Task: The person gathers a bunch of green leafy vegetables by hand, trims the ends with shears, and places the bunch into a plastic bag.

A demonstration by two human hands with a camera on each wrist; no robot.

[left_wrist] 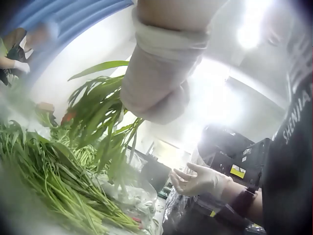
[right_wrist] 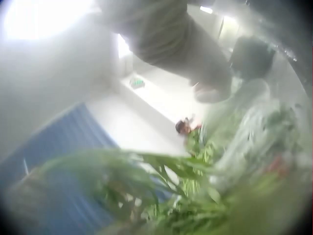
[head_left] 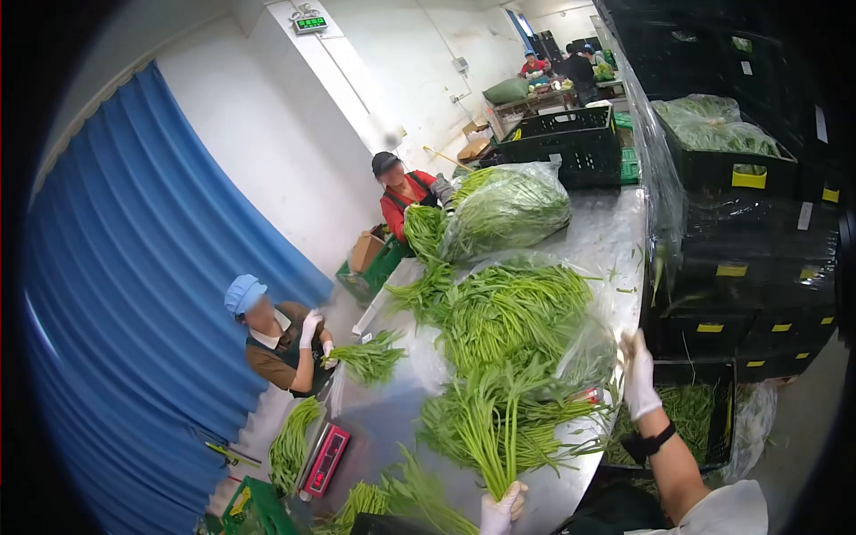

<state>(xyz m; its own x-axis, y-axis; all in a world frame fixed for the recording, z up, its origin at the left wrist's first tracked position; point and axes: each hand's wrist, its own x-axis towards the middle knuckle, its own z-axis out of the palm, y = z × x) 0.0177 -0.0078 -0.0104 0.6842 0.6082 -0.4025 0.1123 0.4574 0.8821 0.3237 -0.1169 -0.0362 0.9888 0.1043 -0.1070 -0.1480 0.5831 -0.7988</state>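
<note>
At the near edge of the metal table, my gloved left hand (head_left: 504, 510) grips the stem ends of a bunch of water spinach (head_left: 495, 437), its narrow leaves spread over the pile. The left wrist view shows the same white-gloved hand (left_wrist: 159, 73) large, with long leaves (left_wrist: 100, 105) hanging beside it. My gloved right hand (head_left: 639, 374) is raised by the table's right edge, fingers loosely parted and holding nothing. A big heap of water spinach (head_left: 517, 308) lies on clear plastic in front of both hands. The right wrist view is blurred, with leaves (right_wrist: 186, 169) across it.
A red scale (head_left: 325, 461) stands at the table's left side. Across from me, one person in a blue cap (head_left: 244, 292) holds greens; another in red (head_left: 392, 209) is beside a bagged bundle (head_left: 508, 209). Black crates (head_left: 740, 232) are stacked high on the right.
</note>
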